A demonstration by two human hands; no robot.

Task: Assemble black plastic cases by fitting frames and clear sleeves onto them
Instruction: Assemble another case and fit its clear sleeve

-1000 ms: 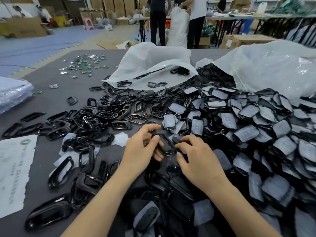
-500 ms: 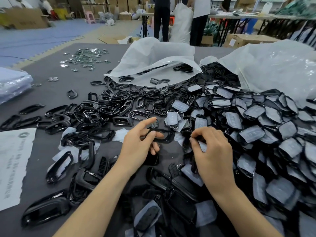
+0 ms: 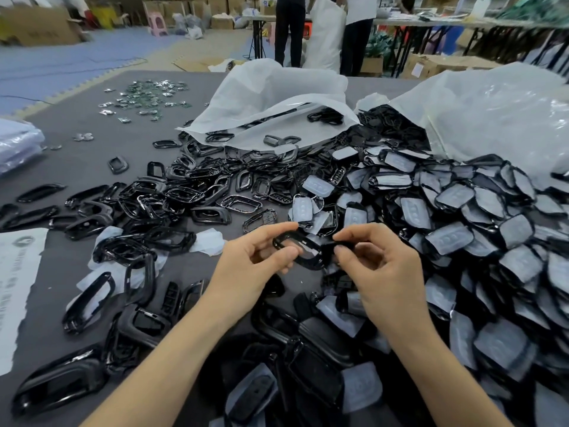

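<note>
A worker's left hand (image 3: pixel 255 263) and right hand (image 3: pixel 385 272) hold a glossy black plastic frame (image 3: pixel 308 265) just above the grey surface (image 3: pixel 77 134). The left hand's thumb and curled fingers pinch the frame's left end. The right hand's thumb and forefinger nip the right end, its other fingers loosely bent.

The grip is by fingertips only, so the slick loop could slip and vanish among look-alike loose black frames (image 3: pixel 184 195) spread to the left. Twisted or pressed on askew, so thin a part looks liable to flex or crack rather than seat.

A deep heap of black cases in clear sleeves (image 3: pixel 462 241) fills the right side, spilling from a large translucent white plastic bag (image 3: pixel 492 118). A second white bag (image 3: pixel 277 97) lies open behind the frames. Small shiny metal pieces (image 3: pixel 147 97) are scattered at the far left, and a printed white paper sheet (image 3: pixel 15 272) sits at the near left edge.

Beyond are blue foam floor mats (image 3: pixel 61 66), brown cardboard boxes (image 3: pixel 37 26) and standing people (image 3: pixel 286 26) beside long tables.
</note>
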